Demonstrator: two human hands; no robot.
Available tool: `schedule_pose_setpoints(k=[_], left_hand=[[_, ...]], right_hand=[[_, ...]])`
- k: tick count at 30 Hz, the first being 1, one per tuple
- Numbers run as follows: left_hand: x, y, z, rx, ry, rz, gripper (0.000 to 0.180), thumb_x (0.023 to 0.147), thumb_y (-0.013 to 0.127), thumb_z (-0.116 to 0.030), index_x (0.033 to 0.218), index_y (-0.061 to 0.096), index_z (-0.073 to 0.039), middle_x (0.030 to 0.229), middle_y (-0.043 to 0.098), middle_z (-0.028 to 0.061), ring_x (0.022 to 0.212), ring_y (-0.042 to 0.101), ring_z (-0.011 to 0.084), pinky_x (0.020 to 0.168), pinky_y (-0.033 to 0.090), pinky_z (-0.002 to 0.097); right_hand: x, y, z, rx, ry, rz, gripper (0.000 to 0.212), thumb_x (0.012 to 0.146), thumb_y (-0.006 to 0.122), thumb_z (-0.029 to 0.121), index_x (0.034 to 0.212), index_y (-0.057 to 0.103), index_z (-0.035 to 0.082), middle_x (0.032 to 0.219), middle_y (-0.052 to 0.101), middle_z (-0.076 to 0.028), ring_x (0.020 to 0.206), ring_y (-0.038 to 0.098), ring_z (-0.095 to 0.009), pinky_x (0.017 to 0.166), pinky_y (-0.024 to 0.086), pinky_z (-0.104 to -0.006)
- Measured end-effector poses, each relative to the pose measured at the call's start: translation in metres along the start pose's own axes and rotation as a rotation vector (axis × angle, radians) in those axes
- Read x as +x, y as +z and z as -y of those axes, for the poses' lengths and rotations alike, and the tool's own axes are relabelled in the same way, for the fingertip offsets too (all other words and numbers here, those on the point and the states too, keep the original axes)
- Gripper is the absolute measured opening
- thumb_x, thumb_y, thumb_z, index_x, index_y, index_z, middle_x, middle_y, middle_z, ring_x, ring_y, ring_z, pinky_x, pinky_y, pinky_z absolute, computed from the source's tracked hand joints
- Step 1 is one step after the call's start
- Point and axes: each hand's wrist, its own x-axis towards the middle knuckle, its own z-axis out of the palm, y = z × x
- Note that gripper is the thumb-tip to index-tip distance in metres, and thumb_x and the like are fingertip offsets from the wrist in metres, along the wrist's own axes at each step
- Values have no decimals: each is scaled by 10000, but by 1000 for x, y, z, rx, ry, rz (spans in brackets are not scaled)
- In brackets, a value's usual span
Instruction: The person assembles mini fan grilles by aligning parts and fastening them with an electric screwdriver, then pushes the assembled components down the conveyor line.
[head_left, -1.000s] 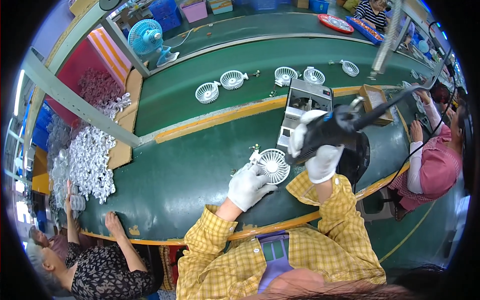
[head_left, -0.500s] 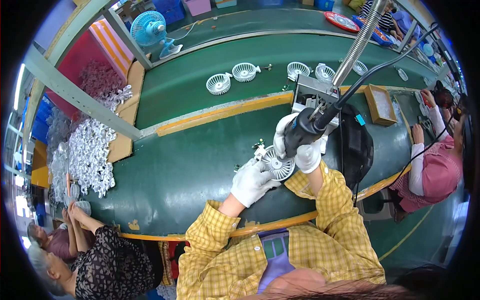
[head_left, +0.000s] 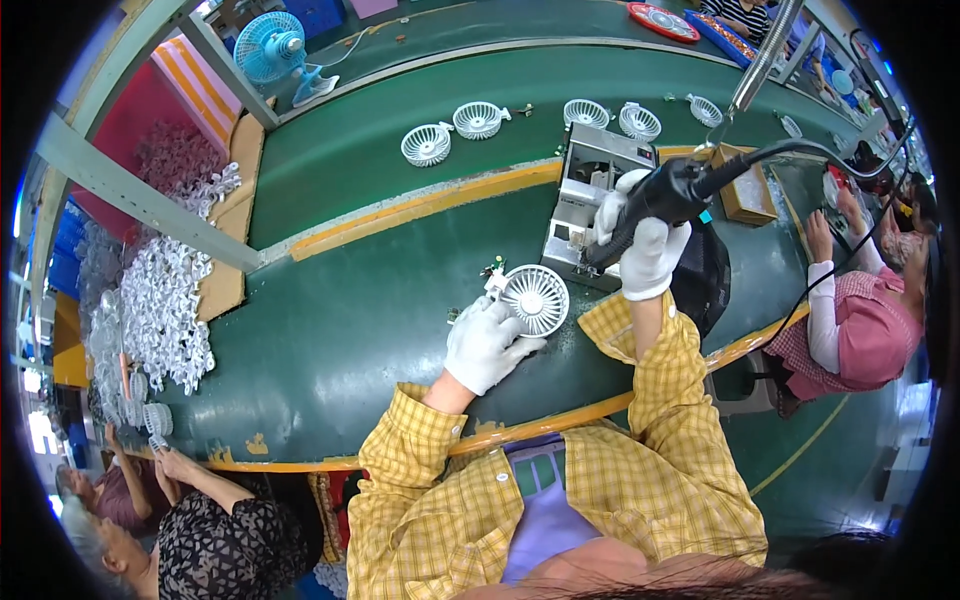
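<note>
My left hand [head_left: 483, 348], in a white glove, grips the edge of a round white slotted fan housing [head_left: 537, 301] that lies on the green bench. A small circuit board with thin wires [head_left: 495, 268] sticks out at the housing's upper left. My right hand [head_left: 652, 258], gloved too, is wrapped round a black electric screwdriver [head_left: 662, 197] hanging from a coiled spring [head_left: 765, 60]. The screwdriver's lower end is at the front of a silver metal box [head_left: 600, 165], apart from the housing; its bit is hard to make out.
Several white fan housings [head_left: 427, 146] lie on the green belt [head_left: 340, 180] beyond. A heap of white plastic parts [head_left: 165, 310] is at the left. A wooden box [head_left: 748, 198] and a black bag [head_left: 705, 290] stand at the right. Co-workers sit on both sides.
My right hand has lifted the screwdriver off the fan housing and carried it right and away to the metal box. My left hand stays on the housing. The view has shifted slightly.
</note>
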Motion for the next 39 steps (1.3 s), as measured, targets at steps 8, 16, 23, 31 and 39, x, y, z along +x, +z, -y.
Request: schedule_pose_setpoints(k=[8,16,23,31,39], left_hand=[[-3,4,1,-48,22,-60,231,646,748,-287,647,629,-90,693,533,62,720,551,267,626,449,378],[-1,2,1,-44,66,-87,231,622,778,-263,688,631,-98,732,566,56,673,543,269,595,436,365],[-3,3,2,-36,61,-46,230,639,761,-270,707,638,-88,798,592,75,722,565,285,630,456,374],[-4,-2,3,-1,102,-84,231,615,762,-271,637,600,-108,707,551,43,697,544,247,597,445,364],[5,-18,23,123,-120,-407,287,687,714,-123,956,625,-77,1060,569,147,929,573,308,760,487,360]], right_hand=[[-23,20,21,254,201,72,774,601,798,514,1063,486,-23,661,559,-61,543,540,-124,453,405,-206],[-45,56,-3,339,315,172,808,559,852,445,1088,477,-37,760,577,-56,653,557,-116,565,451,-227],[-42,55,-14,333,386,328,723,601,828,441,1034,511,-43,755,553,-44,624,525,-103,550,427,-234],[-41,40,0,447,298,302,759,607,822,425,1089,470,-45,702,576,-110,549,565,-186,475,446,-249],[5,7,14,-132,-85,16,701,716,667,595,1025,482,-6,630,520,-71,531,517,-161,493,414,-270]])
